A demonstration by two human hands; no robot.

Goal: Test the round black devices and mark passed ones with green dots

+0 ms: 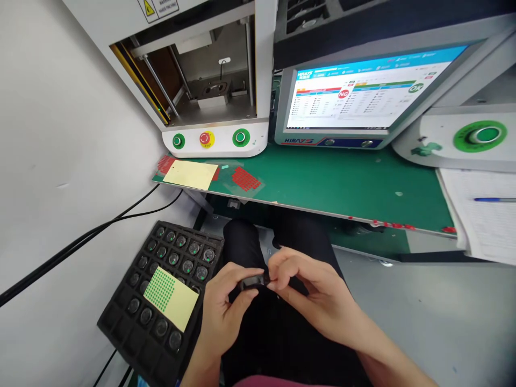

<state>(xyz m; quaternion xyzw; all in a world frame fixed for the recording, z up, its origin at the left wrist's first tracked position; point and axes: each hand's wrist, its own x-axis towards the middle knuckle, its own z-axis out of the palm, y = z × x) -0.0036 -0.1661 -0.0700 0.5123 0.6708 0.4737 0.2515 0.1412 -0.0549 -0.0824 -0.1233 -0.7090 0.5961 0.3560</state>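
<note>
Above my lap, my left hand holds a small black part between thumb and fingers. It looks like a watch case, seen mostly edge-on. The thumb and forefinger of my right hand pinch at its right end; what lies between those fingertips is hidden. To the left of my left hand, a black foam tray holds several round dark watch-like pieces in its pockets, many bearing a green dot. A pale yellow sheet of green dot stickers lies across the tray.
Ahead is a green bench with red stickers and a yellow sheet. Behind stand a press machine with buttons and a monitor showing NG and OK. Papers and a pen lie right; black cables hang left.
</note>
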